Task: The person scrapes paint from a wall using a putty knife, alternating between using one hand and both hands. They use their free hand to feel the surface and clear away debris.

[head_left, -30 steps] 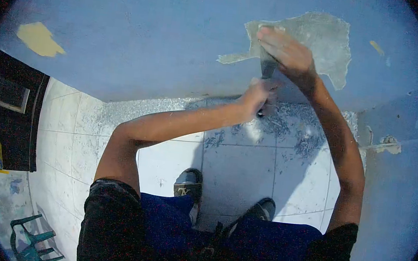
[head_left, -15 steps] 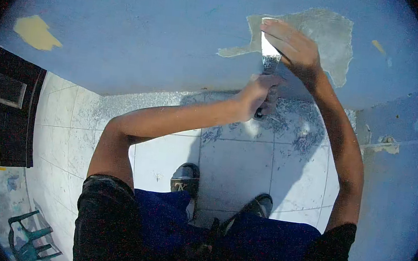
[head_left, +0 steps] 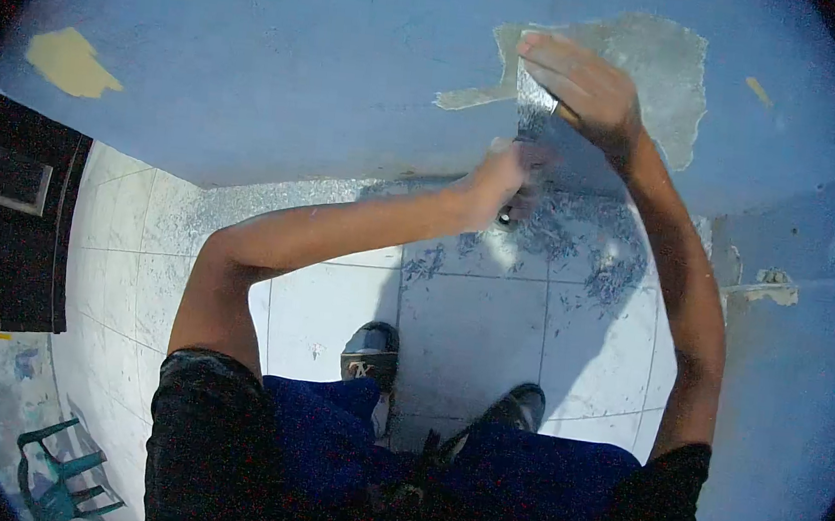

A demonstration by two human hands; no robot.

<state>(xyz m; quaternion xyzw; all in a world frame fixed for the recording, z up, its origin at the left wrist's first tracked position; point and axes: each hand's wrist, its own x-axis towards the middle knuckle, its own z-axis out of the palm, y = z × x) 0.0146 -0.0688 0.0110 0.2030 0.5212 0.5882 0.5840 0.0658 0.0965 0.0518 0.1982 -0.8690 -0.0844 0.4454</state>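
Note:
A metal scraper point(head_left: 534, 93) points up against the blue wall point(head_left: 285, 67), its blade at the left part of a bare grey patch point(head_left: 657, 73). My left hand point(head_left: 505, 184) is wrapped round the scraper's handle, partly blurred, with the handle's end showing below it. Higher up, my right hand point(head_left: 587, 88) lies over the right side of the blade, fingers extended toward the blade's top edge and close together. Its thumb is mostly hidden.
Paint flakes lie on the tiled floor point(head_left: 471, 326) along the wall's foot. My two shoes stand below. A yellowish patch point(head_left: 73, 63) marks the wall at left. A dark door point(head_left: 9, 221) and a green chair point(head_left: 65, 473) are at far left.
My left hand and the scraper's handle have shifted slightly left and up, tilting the scraper a little. My right hand has barely moved and stays on the blade.

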